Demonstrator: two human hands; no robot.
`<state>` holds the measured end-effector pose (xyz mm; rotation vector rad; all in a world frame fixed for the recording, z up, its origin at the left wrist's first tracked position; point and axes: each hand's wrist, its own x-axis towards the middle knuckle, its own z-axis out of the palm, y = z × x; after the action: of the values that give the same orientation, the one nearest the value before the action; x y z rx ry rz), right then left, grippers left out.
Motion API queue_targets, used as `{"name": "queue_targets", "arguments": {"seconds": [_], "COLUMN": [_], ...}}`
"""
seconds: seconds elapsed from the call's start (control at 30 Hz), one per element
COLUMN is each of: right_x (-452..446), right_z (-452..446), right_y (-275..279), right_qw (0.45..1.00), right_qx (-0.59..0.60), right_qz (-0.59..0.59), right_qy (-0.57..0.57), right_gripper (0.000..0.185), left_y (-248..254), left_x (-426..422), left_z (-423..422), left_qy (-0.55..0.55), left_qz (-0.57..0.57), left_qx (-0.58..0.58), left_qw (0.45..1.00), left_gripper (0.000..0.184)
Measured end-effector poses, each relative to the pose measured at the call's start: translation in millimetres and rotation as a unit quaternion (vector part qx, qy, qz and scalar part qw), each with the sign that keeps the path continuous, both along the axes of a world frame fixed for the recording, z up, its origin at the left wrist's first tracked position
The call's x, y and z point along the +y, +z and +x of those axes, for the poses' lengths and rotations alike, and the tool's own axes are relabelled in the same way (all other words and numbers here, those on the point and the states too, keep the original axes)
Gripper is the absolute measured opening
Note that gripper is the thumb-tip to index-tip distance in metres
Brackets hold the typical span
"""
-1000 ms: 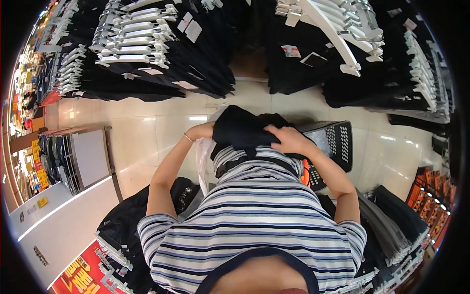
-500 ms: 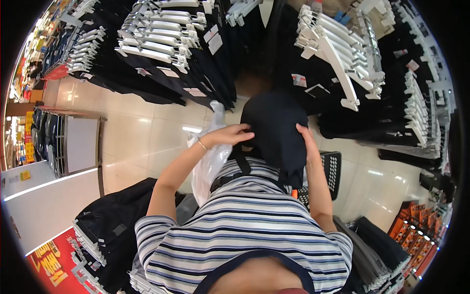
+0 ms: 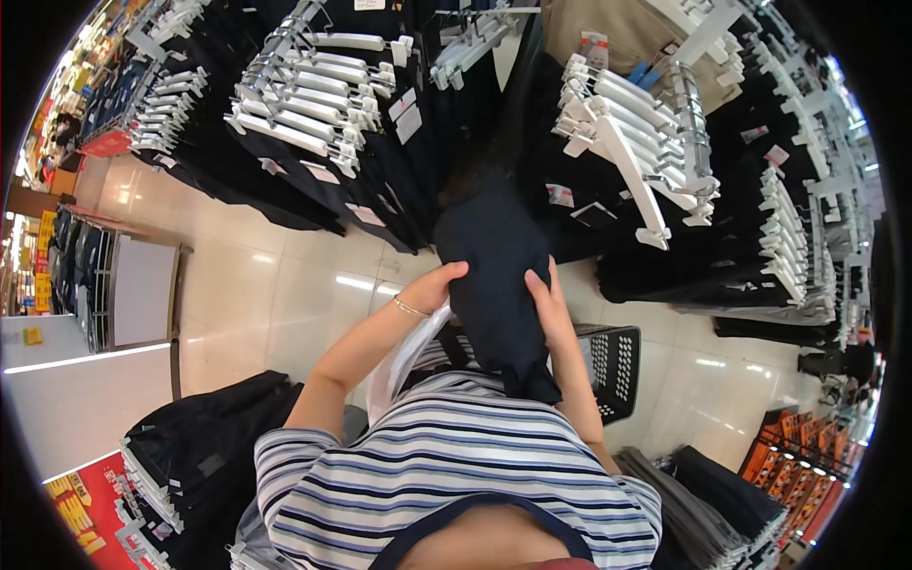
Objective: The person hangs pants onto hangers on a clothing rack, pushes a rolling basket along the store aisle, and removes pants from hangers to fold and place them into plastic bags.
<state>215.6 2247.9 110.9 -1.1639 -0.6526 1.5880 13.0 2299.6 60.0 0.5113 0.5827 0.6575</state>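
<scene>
A folded dark navy garment (image 3: 494, 285) is held out in front of my striped shirt, its top end close to the hanging racks. My left hand (image 3: 443, 283) grips its left edge, thumb on top and the other fingers mostly hidden beneath. On the opposite edge, my right hand (image 3: 551, 309) holds it with the thumb over the cloth. Below my left wrist, which wears a bracelet, hangs a white plastic bag (image 3: 404, 356). Beyond my right forearm there is a black basket (image 3: 617, 370) with a perforated wall.
White hangers (image 3: 313, 104) with dark trousers fill a rack ahead on the left. More white hangers (image 3: 636, 142) stand ahead on the right, one sticking out. Dark clothes (image 3: 209, 427) hang behind my left side, and grey trousers (image 3: 684, 494) behind my right.
The garment has gone from a wide, rounded bundle to a narrower, longer shape. Both hands have shifted left and a little lower in view, still holding it. The basket shows more.
</scene>
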Motion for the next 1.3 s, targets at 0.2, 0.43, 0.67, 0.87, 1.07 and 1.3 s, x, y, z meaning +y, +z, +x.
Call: {"name": "queue_targets", "arguments": {"seconds": [0.2,0.43,0.67,0.87,1.07,1.3], "right_x": [-22,-21,-25,0,9,11], "right_z": [8,18,-35,-37,-2,52], "right_y": [-34,-105,-132,-113,-76,-44], "right_qw": [0.978,0.957,0.903,0.889,0.872,0.870], "right_qx": [-0.156,0.162,0.356,0.415,0.433,0.437], "right_qz": [0.125,-0.130,-0.167,-0.091,0.044,0.094], "right_qy": [-0.053,-0.202,-0.171,-0.171,-0.224,-0.209], "right_gripper": [0.046,0.045,0.043,0.042,0.041,0.039], "left_y": [11,8,-13,10,30,27], "left_x": [11,17,10,12,10,5], "left_z": [-1,-10,1,-9,-32,-53], "left_qy": [-0.020,-0.077,-0.063,-0.003,0.054,0.115], "left_qz": [-0.060,-0.067,-0.085,-0.077,-0.051,-0.055], "left_qx": [0.091,-0.022,-0.299,-0.294,-0.293,-0.195], "left_qw": [0.994,0.995,0.948,0.953,0.953,0.972], "left_gripper": [0.039,0.052,0.061,0.063,0.065,0.067]}}
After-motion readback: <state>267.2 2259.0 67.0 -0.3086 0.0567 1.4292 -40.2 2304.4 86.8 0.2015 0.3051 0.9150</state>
